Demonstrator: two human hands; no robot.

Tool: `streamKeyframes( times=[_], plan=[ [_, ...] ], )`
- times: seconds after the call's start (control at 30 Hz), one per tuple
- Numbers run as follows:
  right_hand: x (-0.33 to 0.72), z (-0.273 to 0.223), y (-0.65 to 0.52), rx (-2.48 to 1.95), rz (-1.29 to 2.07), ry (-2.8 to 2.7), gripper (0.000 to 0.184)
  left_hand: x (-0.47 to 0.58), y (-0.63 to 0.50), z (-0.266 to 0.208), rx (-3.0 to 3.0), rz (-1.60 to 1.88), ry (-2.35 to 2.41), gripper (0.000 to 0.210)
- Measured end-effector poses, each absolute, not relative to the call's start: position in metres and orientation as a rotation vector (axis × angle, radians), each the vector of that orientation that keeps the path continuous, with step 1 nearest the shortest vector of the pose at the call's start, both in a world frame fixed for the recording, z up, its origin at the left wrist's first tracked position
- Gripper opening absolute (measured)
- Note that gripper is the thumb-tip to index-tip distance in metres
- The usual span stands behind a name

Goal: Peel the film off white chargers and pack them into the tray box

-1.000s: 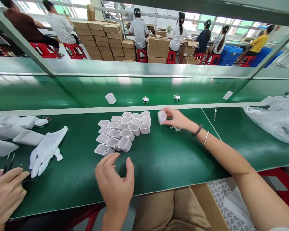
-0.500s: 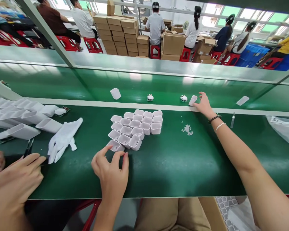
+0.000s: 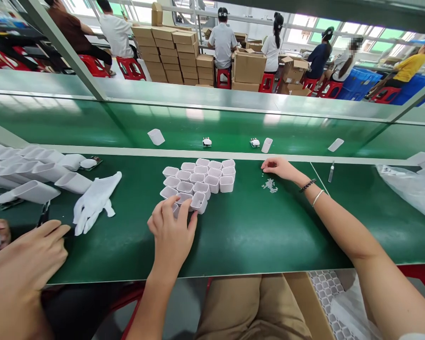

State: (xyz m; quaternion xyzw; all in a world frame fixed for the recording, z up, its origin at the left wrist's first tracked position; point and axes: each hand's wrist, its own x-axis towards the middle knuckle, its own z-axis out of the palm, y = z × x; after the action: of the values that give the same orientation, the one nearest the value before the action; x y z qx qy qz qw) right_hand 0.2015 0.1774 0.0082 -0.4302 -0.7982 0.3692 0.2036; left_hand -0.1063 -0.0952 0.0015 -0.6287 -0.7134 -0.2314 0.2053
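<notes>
My left hand (image 3: 172, 229) is at the near edge of a cluster of white open-topped plastic housings (image 3: 212, 183). Its curled fingers and thumb close on the nearest housing (image 3: 198, 202), and they partly cover the ones beside it. Over the table, my right hand (image 3: 279, 168) holds its fingertips together just behind a small pile of translucent bits (image 3: 270, 185). Anything inside that pinch is too small to make out. Behind this hand, a white housing (image 3: 267, 145) lies on the green conveyor belt (image 3: 127, 130), apart from the fingers.
Small circuit boards (image 3: 255, 142) and other white housings (image 3: 156, 137) lie along the belt. A white glove (image 3: 95, 203), stacked housings (image 3: 38, 163) and a co-worker's hand (image 3: 31, 257) are at left. A small tube (image 3: 331, 172) and a plastic bag (image 3: 411, 189) lie right.
My right hand has left the housing on the belt and come back over the table near the bits. My left hand has moved forward and right onto the nearest housing. The view has shifted slightly.
</notes>
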Motion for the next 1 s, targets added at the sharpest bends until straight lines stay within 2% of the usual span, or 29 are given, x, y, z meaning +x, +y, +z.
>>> streamKeyframes(
  times=[0.2,0.33,0.43,0.53,0.63,0.7,0.77,0.87,1.0],
  plan=[
    [0.205,0.005,0.166,-1.197,1.043,-2.225,0.03,-0.1,-0.087,0.002,-1.801,-0.706,-2.0,0.034],
    [0.203,0.001,0.16,-1.21,0.923,-2.256,0.026,-0.094,-0.086,0.006,-1.888,-0.686,-2.01,0.016],
    [0.202,-0.004,0.158,-1.217,0.804,-2.284,0.025,-0.086,-0.1,0.015,-1.993,-0.897,-2.012,0.014],
    [0.2,-0.009,0.157,-1.208,0.687,-2.329,0.022,-0.071,-0.126,0.025,-2.131,-1.513,-2.105,0.02],
    [0.197,-0.014,0.158,-1.179,0.577,-2.385,0.019,-0.052,-0.149,0.031,-2.039,-2.586,-2.265,0.032],
    [0.195,-0.016,0.158,-1.167,0.497,-2.411,0.019,-0.041,-0.156,0.031,-1.603,-3.357,-2.262,0.033],
    [0.193,-0.016,0.156,-1.152,0.415,-2.428,0.018,-0.031,-0.155,0.029,-1.014,-3.883,-2.17,0.04],
    [0.188,-0.007,0.143,-1.087,0.323,-2.445,0.018,-0.02,-0.147,0.024,-0.692,-4.105,-2.132,0.063],
    [0.178,0.012,0.101,-0.952,0.354,-2.403,0.018,-0.008,-0.13,0.012,-1.043,-3.984,-2.26,0.059]
  ],
)
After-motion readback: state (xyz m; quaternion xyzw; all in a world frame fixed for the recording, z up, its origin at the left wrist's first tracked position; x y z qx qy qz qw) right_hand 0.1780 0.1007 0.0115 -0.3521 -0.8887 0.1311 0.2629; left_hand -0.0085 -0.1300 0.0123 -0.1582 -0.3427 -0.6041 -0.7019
